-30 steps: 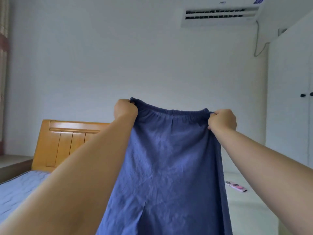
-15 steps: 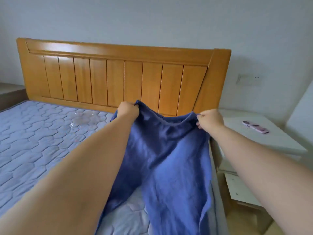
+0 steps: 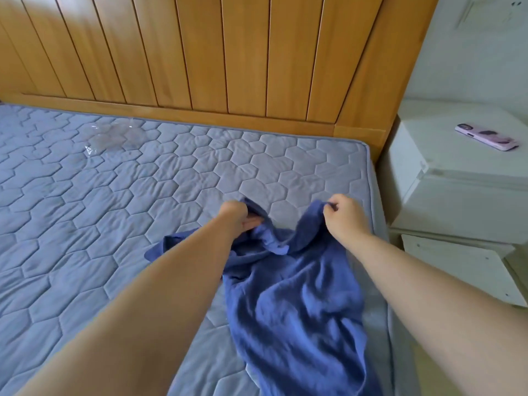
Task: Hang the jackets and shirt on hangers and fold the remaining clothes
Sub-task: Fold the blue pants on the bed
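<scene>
Blue trousers [image 3: 297, 304] lie crumpled on mattress [image 3: 114, 201], lower centre-right of frame; left hand [image 3: 237, 217] fingers curled on waistband; right hand [image 3: 344, 217] pinches opposite waistband edge; phone [image 3: 485, 136] on nightstand [image 3: 445, 178], right.

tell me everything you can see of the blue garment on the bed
The blue garment is thin, crinkled cloth, lying rumpled near the right edge of the quilted mattress and running out of the frame's bottom. Its far edge sags between the left hand and right hand, each gripping one end.
</scene>
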### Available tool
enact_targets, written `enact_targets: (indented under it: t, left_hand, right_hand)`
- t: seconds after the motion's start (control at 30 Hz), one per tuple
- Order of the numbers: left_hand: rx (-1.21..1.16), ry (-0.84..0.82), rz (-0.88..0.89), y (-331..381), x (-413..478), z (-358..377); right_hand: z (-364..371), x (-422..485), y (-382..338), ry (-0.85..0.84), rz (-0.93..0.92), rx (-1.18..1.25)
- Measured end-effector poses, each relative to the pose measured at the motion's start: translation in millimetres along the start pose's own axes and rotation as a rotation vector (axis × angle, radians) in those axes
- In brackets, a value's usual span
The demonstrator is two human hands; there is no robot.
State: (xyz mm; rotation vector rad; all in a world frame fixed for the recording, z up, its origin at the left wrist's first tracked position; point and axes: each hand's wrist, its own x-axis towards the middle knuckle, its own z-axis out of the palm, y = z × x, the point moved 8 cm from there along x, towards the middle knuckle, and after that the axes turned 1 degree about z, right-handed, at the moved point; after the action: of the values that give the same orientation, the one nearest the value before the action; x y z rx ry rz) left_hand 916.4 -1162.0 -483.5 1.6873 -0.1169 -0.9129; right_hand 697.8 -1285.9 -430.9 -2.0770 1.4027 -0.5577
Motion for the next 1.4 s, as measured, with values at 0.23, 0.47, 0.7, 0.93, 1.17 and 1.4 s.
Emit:
enact_targets:
  t: [0.23, 0.47, 0.7, 0.93, 1.17, 1.4]
  left_hand:
    - [0.588, -0.200, 0.569, -6.4, -58.2, 31.1]
    - [1.304, -0.181, 0.706, -193.3, -106.0, 25.7]
    - [1.386, -0.163, 0.709, -221.8, -145.6, 20.6]
    - [1.523, -0.098, 0.636, -228.7, -169.1, 23.8]
    - [1.561, 0.044, 0.523, -240.5, -186.8, 31.0]
    - [1.225, 0.211, 0.236, -273.1, -232.8, 28.7]
  right_hand:
    - [31.7, -27.7, 18.3, -0.124, -0.005, 0.236]
    - [86.1, -138.8, 120.6, -0.246, 0.033, -0.263]
    - [81.3, -197.3, 138.7, -0.283, 0.119, -0.084]
    - [72.6, -215.6, 136.6, -0.361, 0.091, -0.128]
    - [73.1, -216.9, 147.2, -0.569, -0.112, -0.348]
    - [67.0, -214.2, 170.6, -0.689, -0.370, -0.608]
